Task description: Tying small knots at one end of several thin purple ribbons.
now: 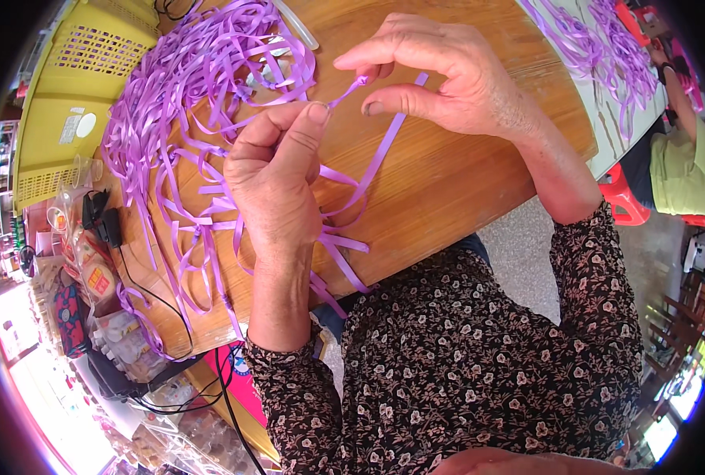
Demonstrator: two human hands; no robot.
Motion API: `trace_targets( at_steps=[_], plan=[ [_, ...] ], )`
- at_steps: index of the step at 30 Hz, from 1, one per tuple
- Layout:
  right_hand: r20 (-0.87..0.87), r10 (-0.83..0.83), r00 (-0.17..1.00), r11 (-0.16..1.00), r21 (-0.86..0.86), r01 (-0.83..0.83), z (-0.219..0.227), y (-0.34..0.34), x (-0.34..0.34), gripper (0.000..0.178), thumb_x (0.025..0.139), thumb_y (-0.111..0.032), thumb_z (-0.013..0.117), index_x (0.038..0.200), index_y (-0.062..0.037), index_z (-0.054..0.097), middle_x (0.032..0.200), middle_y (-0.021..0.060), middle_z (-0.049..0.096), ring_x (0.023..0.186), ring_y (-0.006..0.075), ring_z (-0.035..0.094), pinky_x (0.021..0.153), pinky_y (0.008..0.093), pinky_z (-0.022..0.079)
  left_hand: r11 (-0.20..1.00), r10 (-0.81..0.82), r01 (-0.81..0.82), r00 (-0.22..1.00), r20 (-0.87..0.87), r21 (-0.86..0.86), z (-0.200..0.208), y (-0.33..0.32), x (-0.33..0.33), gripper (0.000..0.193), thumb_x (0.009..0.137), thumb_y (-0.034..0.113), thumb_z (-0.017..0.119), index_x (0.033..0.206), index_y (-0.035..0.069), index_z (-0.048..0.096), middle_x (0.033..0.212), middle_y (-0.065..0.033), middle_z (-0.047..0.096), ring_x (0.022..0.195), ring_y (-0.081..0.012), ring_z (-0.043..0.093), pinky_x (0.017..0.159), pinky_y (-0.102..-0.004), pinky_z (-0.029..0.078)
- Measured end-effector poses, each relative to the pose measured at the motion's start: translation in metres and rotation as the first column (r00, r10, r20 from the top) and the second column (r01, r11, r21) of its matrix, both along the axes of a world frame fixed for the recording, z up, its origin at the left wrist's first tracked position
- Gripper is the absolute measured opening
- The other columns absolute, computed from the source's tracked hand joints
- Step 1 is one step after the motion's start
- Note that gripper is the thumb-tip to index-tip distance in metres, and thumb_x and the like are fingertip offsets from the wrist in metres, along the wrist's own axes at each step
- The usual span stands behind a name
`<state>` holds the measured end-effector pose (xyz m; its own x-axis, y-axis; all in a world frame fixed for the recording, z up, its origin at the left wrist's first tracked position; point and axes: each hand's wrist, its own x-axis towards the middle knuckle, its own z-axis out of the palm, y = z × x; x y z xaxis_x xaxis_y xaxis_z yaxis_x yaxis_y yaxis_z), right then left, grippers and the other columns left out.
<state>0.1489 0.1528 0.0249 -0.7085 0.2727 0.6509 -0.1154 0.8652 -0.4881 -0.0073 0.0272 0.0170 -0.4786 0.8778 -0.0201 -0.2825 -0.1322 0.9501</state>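
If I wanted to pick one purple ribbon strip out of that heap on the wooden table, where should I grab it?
Probably a loose end at the purple ribbon heap's near edge, pinched across its flat faces from the person's side. There, single strips lie apart on the wooden table; deeper in, they cross and tangle.

The left hand (277, 178) covers the stretch of purple ribbon (376, 158) running behind its palm, so where the strands join there cannot be told. The ribbon's end vanishes inside the pinch of the right hand (447, 75). The yellow plastic basket (67, 103) at the wooden table's (463, 174) far left corner is cut by the dark rim. Small packets (91, 269) off the table's left edge are perhaps snacks; too blurred to tell.
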Motion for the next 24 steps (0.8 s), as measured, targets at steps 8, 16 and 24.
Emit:
trace_targets(
  at_steps=[8,16,24],
  plan=[
    [0.017,-0.115,0.993,0.993,-0.011,0.115,0.029,-0.009,0.008,0.020,0.074,-0.003,0.069,0.093,-0.0055,0.064,0.077,0.0068,0.061,0.069,0.0231,0.059,0.061,0.0319,0.045,1.000,0.013,-0.013,1.000,0.012,-0.004,-0.001,-0.002,-0.002,0.004,0.080,0.005,0.068,0.083,0.002,0.066,0.060,0.0064,0.052,0.046,0.0003,0.033,0.042,-0.0165,0.022],
    [-0.313,0.082,0.946,0.902,0.428,0.064,0.023,0.000,-0.007,0.016,0.071,0.002,0.066,0.085,-0.0044,0.063,0.071,0.0057,0.059,0.062,0.0213,0.056,0.054,0.0307,0.040,1.000,-0.003,0.003,1.000,-0.014,0.005,-0.001,-0.003,-0.002,0.004,0.081,0.006,0.068,0.083,0.002,0.066,0.061,0.0074,0.052,0.049,0.0005,0.035,0.043,-0.0159,0.024],
    [-0.097,-0.154,0.983,0.979,0.119,0.165,0.027,-0.015,0.002,0.014,0.071,0.001,0.065,0.082,-0.0060,0.058,0.069,0.0049,0.054,0.062,0.0211,0.054,0.057,0.0316,0.039,0.998,-0.056,0.056,0.998,-0.031,0.003,-0.003,-0.001,0.005,0.005,0.081,0.006,0.068,0.084,0.002,0.066,0.062,0.0079,0.052,0.050,0.0010,0.035,0.044,-0.0154,0.024]
  ],
)
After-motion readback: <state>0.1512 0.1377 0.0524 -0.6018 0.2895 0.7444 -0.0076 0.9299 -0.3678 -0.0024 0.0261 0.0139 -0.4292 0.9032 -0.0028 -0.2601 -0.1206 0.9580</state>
